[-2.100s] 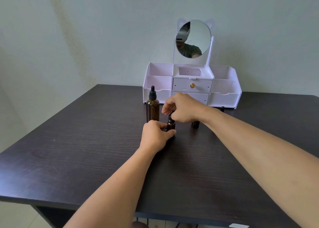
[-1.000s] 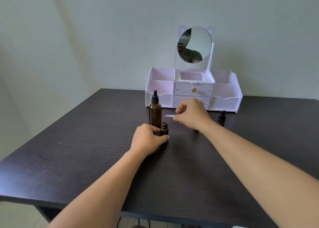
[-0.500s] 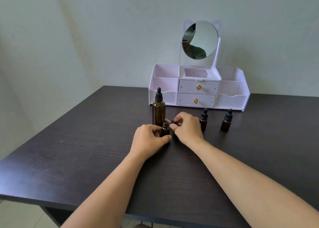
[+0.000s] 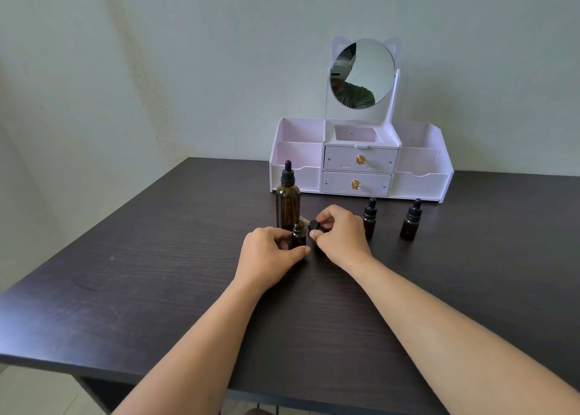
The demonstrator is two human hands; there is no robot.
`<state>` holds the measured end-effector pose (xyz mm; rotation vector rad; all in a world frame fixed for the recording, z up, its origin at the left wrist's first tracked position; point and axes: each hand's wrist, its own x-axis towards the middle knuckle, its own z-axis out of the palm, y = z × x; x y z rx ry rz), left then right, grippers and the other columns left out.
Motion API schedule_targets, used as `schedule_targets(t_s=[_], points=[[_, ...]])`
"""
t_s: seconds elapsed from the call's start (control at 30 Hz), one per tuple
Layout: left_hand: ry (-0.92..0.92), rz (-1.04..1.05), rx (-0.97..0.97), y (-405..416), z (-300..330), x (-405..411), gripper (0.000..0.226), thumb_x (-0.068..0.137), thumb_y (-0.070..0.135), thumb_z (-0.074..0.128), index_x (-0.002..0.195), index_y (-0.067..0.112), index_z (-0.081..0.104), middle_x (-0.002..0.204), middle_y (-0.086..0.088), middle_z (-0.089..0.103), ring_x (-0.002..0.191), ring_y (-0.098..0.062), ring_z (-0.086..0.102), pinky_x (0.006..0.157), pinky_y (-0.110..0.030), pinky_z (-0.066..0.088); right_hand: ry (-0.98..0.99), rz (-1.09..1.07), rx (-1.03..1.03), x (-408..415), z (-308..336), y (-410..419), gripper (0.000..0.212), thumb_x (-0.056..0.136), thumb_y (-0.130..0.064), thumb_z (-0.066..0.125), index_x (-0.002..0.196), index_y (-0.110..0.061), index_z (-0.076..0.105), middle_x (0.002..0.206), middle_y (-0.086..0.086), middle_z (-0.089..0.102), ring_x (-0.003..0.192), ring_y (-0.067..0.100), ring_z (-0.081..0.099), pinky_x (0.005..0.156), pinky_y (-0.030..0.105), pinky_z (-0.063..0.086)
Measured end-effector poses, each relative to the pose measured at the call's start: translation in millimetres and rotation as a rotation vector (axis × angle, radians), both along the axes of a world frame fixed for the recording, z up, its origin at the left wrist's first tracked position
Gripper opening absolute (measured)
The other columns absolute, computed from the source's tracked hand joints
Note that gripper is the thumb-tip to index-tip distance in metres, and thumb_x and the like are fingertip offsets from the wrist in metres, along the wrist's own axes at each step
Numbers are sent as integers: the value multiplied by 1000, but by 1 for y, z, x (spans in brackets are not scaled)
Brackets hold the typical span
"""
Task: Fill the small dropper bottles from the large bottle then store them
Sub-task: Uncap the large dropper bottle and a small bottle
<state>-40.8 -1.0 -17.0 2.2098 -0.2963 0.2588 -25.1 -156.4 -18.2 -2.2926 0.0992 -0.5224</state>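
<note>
A large amber bottle with a black dropper cap stands upright on the dark table. Just in front of it, my left hand grips a small uncapped amber bottle that stands on the table. My right hand pinches that bottle's black dropper cap, held sideways with its glass pipette pointing left over the open neck. Two more small capped dropper bottles stand to the right, one beside my right hand and one farther right.
A white organiser with two gold-knobbed drawers, open side compartments and a round cat-ear mirror stands at the back against the wall. The table's front edge runs near my forearms.
My right hand unscrewed the cap from the small bottle, lifted the dropper out and now holds it low beside the neck. My left hand kept its hold on the bottle.
</note>
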Motion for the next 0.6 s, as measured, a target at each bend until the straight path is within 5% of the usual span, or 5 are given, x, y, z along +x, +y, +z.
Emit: schedule_targets(t_s=[0.3, 0.6], points=[[6, 26, -10, 0, 0, 2, 29, 77, 39, 77, 89, 12, 75, 72, -3, 68, 69, -20, 64, 69, -39, 56, -135, 14, 77, 10, 30, 3, 15, 85, -13, 64, 100, -15, 67, 96, -1, 67, 87, 11, 61, 81, 25, 52], [38, 25, -18, 1, -3, 5, 38, 78, 43, 76, 108, 19, 72, 76, 6, 64, 68, -8, 58, 58, -18, 42, -152, 176, 123, 34, 88, 26, 23, 84, -33, 71, 95, -12, 74, 90, -2, 72, 86, 11, 64, 80, 24, 52]])
